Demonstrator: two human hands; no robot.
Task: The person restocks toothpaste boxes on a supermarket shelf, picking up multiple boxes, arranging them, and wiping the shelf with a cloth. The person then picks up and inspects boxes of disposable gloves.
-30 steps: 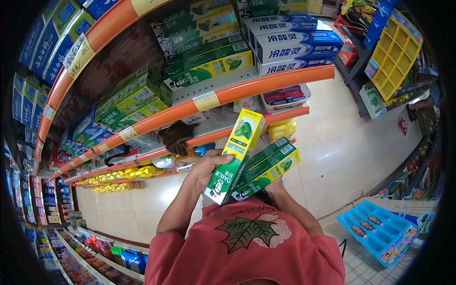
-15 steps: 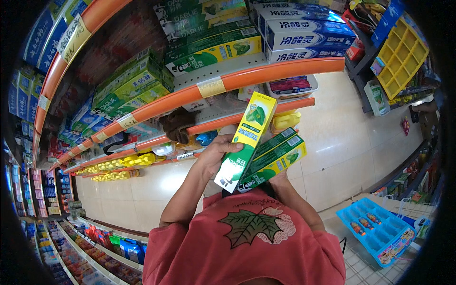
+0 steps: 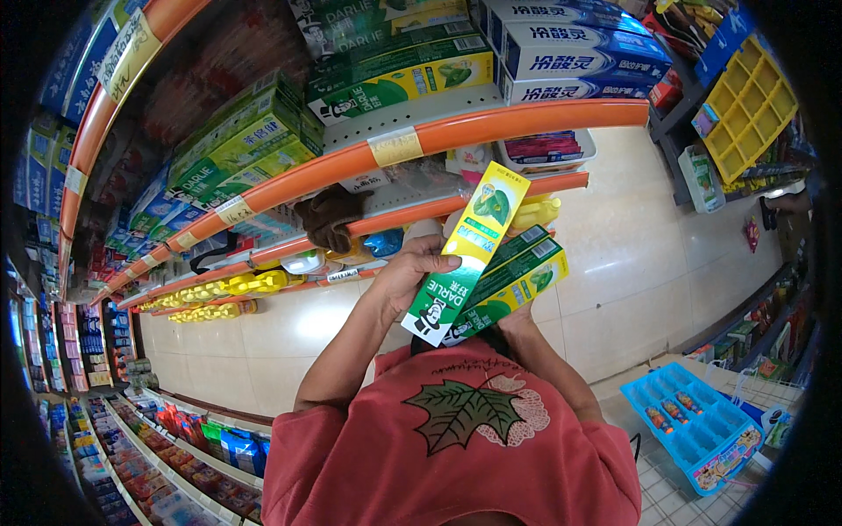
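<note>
My left hand [image 3: 412, 272] grips an upright-tilted yellow-and-green toothpaste carton [image 3: 474, 223], thumb across its face. My right hand [image 3: 515, 320] is partly hidden beneath further green-and-yellow cartons [image 3: 526, 289] that it holds, overlapped by the first carton. Both hands are in front of shelves with orange rails [image 3: 474, 123]. Above lie stacked green-and-yellow cartons [image 3: 403, 88] and blue-and-white cartons [image 3: 579, 61]. Green cartons [image 3: 241, 145] fill the shelf at left. A brown cloth [image 3: 329, 219] and a white bin of packets [image 3: 541, 149] rest on the lower shelf.
Yellow bottles [image 3: 237, 285] line the bottom shelf at left. A blue compartment tray [image 3: 706, 425] sits at lower right on a wire rack. A yellow grid tray [image 3: 745, 105] is at upper right, near another person's foot [image 3: 770, 210] on the tiled floor [image 3: 640, 280].
Both hands and their cartons have moved slightly up and rightward in the picture. The shelves appear higher in view. Both hands keep their hold on the cartons.
</note>
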